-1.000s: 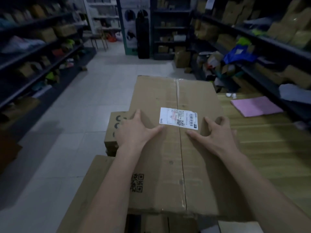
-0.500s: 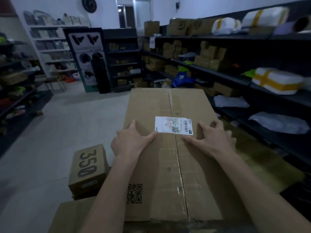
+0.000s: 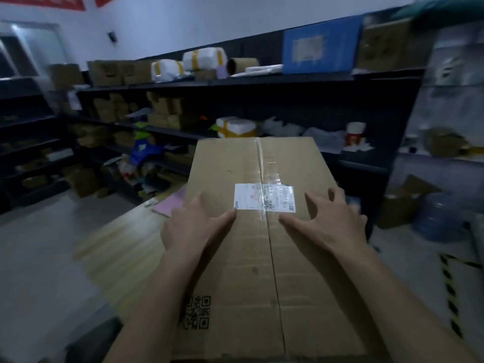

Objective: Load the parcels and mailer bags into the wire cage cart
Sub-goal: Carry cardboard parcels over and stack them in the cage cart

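Note:
A large brown cardboard box with a taped centre seam and a white shipping label fills the middle of the view, held up in front of me. My left hand grips its left edge, thumb lying on top near the label. My right hand grips the right edge, fingers curled over the side and thumb on top. A QR code is printed near the box's near left corner. No wire cage cart is in view.
Dark shelving with cartons and taped white parcels runs along the wall ahead. A low wooden platform with a pink sheet lies to the left. At right stand an open carton, a blue water bottle and black-yellow floor tape.
The box has come up off the stack of cartons and swung to the right with me. The shoe box and lower cartons have left the view. Both hands keep the same hold.

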`<state>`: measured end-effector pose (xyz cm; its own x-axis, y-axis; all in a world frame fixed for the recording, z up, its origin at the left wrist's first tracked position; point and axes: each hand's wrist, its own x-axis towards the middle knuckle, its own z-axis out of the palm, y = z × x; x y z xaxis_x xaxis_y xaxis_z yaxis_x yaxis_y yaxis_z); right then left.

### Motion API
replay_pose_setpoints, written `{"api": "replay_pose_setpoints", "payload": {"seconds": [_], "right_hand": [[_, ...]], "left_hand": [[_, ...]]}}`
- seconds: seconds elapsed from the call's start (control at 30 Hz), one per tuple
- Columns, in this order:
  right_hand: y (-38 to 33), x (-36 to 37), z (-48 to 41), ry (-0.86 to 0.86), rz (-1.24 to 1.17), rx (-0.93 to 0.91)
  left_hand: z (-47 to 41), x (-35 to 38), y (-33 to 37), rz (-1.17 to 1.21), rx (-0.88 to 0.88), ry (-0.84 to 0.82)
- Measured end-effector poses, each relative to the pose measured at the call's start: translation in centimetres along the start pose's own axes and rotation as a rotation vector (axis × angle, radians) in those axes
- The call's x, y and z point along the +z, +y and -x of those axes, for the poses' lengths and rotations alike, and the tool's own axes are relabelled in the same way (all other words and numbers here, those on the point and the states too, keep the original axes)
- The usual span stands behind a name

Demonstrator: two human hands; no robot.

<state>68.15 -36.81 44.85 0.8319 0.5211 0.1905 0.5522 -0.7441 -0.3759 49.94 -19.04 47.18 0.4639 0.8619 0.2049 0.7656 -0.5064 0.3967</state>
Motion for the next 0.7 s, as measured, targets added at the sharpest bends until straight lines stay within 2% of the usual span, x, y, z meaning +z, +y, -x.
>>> {"api": "replay_pose_setpoints", "payload": {"seconds": [0.37,0.53,0.7], "right_hand": [[23.0,-11.5,2.6,0.187,0.122,0.41],[30.0,-14.2,3.9,0.229,0.143,0.582],[35.8,-14.4,1.6,0.249,0.149,0.71]], "left_hand": [[4.7,8.7,24.0,0.051,0.384,-0.228],[6.6,12.3,32.7,0.104,0.567,-0.291],[5.6,17.0,39.7,0.145,0.694,-0.34]]}}
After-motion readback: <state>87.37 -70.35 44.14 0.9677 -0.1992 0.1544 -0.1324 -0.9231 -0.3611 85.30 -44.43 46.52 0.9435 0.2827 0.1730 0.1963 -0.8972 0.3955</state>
